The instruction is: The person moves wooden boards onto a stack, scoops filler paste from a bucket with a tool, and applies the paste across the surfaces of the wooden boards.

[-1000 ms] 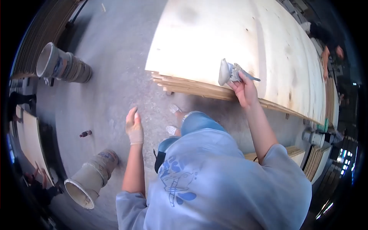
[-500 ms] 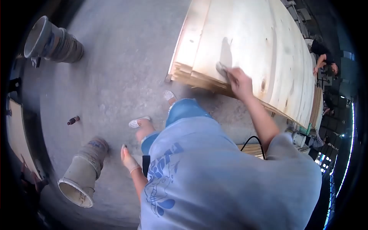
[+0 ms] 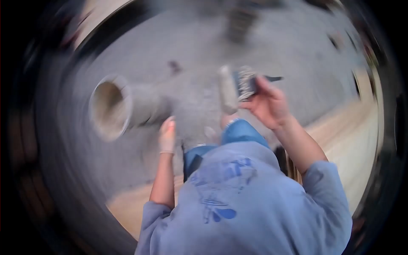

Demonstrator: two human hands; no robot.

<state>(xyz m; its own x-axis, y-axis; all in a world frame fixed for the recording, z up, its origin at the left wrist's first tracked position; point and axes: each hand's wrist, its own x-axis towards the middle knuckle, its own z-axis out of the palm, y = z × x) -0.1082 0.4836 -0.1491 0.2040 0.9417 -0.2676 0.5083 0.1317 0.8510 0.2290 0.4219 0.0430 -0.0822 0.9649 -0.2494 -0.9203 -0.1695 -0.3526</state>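
- Pinches with the right hand (image 3: 272, 104), bending thumb and fingers together at the grip.
- Slants the right forearm (image 3: 301, 142) backward and outward behind the grip.
- Raises the left hand (image 3: 167, 134) well apart, left of the grip and nearer the torso, with blurred fingers pointing forward.
- Stretches the left forearm (image 3: 163, 176) almost straight back, farther behind the grip.

Motion blur affects the bucket stack (image 3: 142, 102); the small dark object (image 3: 174, 67) on the floor (image 3: 306, 55) is unidentifiable. The right hand (image 3: 270, 104) obscures part of the scraper (image 3: 229, 89). Finger detail on the left hand (image 3: 167, 135) is indistinct.
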